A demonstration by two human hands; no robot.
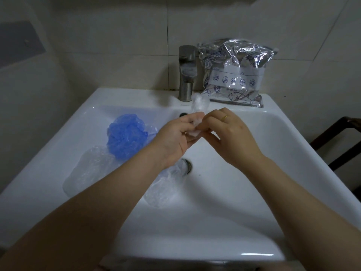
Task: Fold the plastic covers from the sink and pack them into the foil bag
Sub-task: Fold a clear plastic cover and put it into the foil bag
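Note:
Over the white sink (pixel 283 153), my left hand (pixel 175 137) and my right hand (pixel 232 137) together pinch a clear plastic cover (pixel 199 103), bunched between the fingers with its free end sticking up toward the tap. In the basin lie a crumpled blue cover (pixel 127 135), a clear cover (pixel 91 169) at the left, and another clear cover (pixel 166 188) by the drain, partly under my left forearm. The silver foil bag (pixel 236 73) stands on the sink's back ledge, right of the tap, leaning on the wall.
A metal tap (pixel 186 73) rises at the back centre of the sink. The drain (pixel 187 166) shows just below my left wrist. A dark wooden frame (pixel 340 141) stands to the right of the sink. Tiled wall runs behind.

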